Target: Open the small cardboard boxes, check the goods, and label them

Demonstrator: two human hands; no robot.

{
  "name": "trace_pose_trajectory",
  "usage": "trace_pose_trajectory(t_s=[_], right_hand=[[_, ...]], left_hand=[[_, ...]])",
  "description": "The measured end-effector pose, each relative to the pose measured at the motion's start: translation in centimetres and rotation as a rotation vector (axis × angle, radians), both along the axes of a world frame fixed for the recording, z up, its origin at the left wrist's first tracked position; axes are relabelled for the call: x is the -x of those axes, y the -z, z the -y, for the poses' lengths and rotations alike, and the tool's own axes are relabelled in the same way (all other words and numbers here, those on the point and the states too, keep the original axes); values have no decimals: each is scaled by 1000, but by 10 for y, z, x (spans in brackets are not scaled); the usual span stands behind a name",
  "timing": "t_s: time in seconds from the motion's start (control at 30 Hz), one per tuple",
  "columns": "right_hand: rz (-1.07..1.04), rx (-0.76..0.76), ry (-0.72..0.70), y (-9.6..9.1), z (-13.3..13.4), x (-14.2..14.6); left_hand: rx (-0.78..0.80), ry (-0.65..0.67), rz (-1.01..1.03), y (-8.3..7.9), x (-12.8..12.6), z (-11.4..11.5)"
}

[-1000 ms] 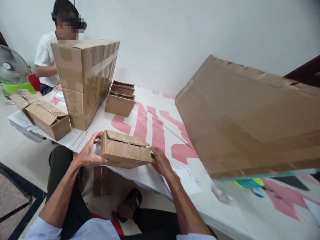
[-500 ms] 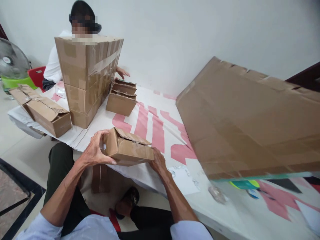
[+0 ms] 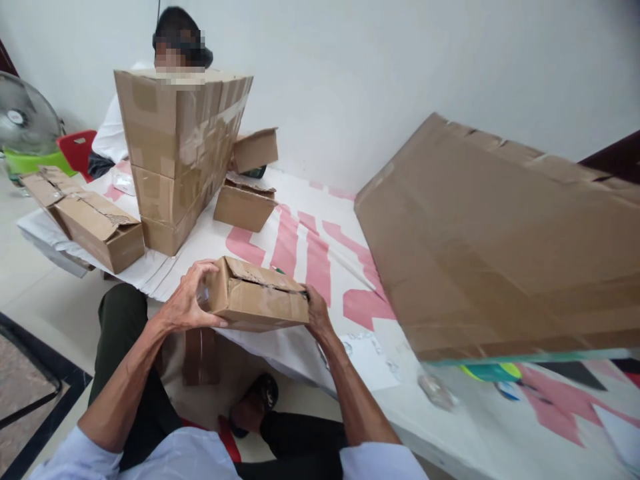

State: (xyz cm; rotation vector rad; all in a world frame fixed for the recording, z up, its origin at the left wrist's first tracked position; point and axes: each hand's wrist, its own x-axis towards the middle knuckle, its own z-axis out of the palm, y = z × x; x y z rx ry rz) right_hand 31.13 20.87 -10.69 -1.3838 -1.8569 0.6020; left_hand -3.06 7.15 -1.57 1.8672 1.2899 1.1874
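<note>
A small brown cardboard box (image 3: 260,300) with torn top flaps rests at the near edge of the table (image 3: 310,247), which has a white and pink cover. My left hand (image 3: 187,303) grips its left end, fingers curled over the top corner and thumb under the front. At the box's right end, my right hand (image 3: 316,313) holds on with its fingers wrapped round that end.
A tall stack of taped boxes (image 3: 175,147) stands at the far left, with a long open box (image 3: 93,223) beside it and a small box (image 3: 243,203) behind. A person (image 3: 150,80) behind the stack lifts another box (image 3: 255,150). A large cardboard sheet (image 3: 500,233) lies at the right.
I turned the small box slightly and shifted my grip on both ends. The person behind the stack reached out and lifted one small box off the pile.
</note>
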Motion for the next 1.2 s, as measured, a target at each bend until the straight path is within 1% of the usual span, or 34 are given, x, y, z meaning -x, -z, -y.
trace_pose_trajectory(t_s=[0.07, 0.1, 0.17, 0.23, 0.3, 0.37, 0.43, 0.5, 0.6, 0.73, 0.83, 1.0, 1.07, 1.1, 1.2], right_hand=[[-103, 3, 101, -23, 1, 4], [-126, -17, 127, -38, 3, 5], [-144, -61, 97, -70, 10, 6], [-127, -89, -16, -102, 21, 9], [-66, -123, -166, -131, 33, 16], [18, -154, -314, -154, 43, 26], [88, -183, -435, -170, 48, 38], [130, -221, -520, -180, 50, 49], [186, -281, -581, -188, 48, 62], [320, -350, -615, -195, 44, 73], [410, -406, -609, -198, 41, 81], [437, -452, -624, -196, 36, 92], [471, -448, -628, -195, 32, 86], [483, -441, -617, -195, 30, 79], [455, -397, -538, -200, 21, 39]], left_hand=[[-23, 15, -49, -4, 2, 1], [-31, 25, -71, -6, 4, 2], [-33, 51, -109, -7, 8, 3], [-9, 71, -149, -8, 14, 3], [23, 71, -182, -6, 20, 4], [35, 61, -196, -4, 23, 5], [28, 49, -199, -3, 25, 5], [25, 45, -205, -2, 25, 5], [19, 55, -208, -4, 24, 4], [16, 57, -197, -5, 23, 3], [7, 50, -186, -7, 22, 3], [-1, 50, -179, -7, 21, 2], [1, 52, -182, -5, 24, 2], [4, 53, -180, -4, 26, 2], [29, 35, -163, 0, 38, 2]])
